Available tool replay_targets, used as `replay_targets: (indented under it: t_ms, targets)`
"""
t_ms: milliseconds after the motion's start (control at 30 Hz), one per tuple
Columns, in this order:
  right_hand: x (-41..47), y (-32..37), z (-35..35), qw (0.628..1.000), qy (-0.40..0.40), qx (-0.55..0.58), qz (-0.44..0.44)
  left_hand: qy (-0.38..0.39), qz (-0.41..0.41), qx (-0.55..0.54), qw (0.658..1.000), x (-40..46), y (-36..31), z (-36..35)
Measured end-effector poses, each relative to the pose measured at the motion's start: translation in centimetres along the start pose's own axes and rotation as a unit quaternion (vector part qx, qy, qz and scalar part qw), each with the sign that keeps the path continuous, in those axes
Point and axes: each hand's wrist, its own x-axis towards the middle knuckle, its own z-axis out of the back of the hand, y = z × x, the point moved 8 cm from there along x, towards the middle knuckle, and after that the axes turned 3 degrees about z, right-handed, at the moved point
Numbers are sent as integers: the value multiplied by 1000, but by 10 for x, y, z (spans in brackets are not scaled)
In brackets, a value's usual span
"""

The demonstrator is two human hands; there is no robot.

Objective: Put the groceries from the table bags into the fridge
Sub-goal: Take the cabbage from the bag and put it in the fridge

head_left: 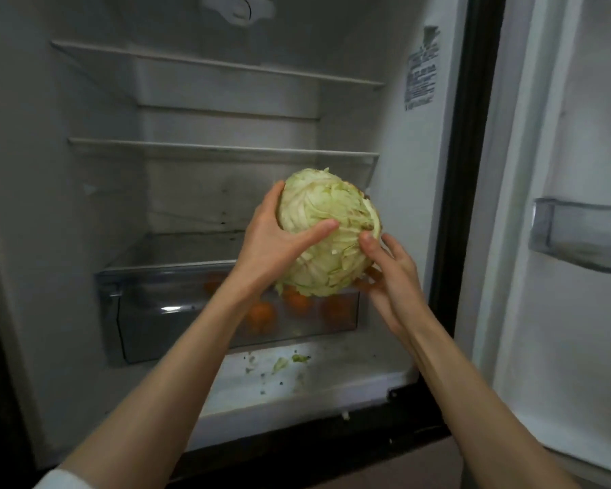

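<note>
A pale green cabbage (327, 220) with ragged cut leaves is held in the air in front of the open fridge (32, 206). My left hand (272, 241) grips its left side, thumb laid across the front. My right hand (388, 273) cups its lower right side, thumb on the front and fingers underneath. The cabbage hangs just above the front rim of the clear crisper drawer (149, 305), below the middle glass shelf (223, 150).
Several orange fruits (261, 314) lie in the drawer. A top glass shelf (219, 63) sits higher up. Cabbage scraps (290, 361) litter the fridge floor. The open door (561, 312) stands at the right with a door bin (582, 234).
</note>
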Motion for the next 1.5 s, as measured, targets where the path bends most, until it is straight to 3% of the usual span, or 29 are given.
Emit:
replay_targets:
  t_ms: [200,367,500,633,967,1167,1267,1367,1500]
  targets:
    - [89,-11,-11,997,-23,-66,41,-2,20,-12,1000,88,34,-7]
    - [134,-30,-6,995,-38,-94,14,7,80,-2,997,144,72,-21]
    - [159,-45,6,993,-62,-104,-12,18,138,1,990,168,102,-34]
    - [178,-57,19,986,-95,-139,-24,49,145,-5,988,187,123,-55]
    - [204,-59,22,937,-170,-305,32,-3,167,28,986,207,158,-55]
    - [212,-63,7,918,-103,-381,52,36,167,130,977,212,179,-54]
    - [221,-69,-8,888,-50,-452,64,39,186,190,963,214,187,-48]
    - [230,-72,-15,846,-31,-528,72,64,160,170,970,214,182,-52]
    - [231,-67,-8,829,-36,-552,78,90,107,131,982,207,172,-58]
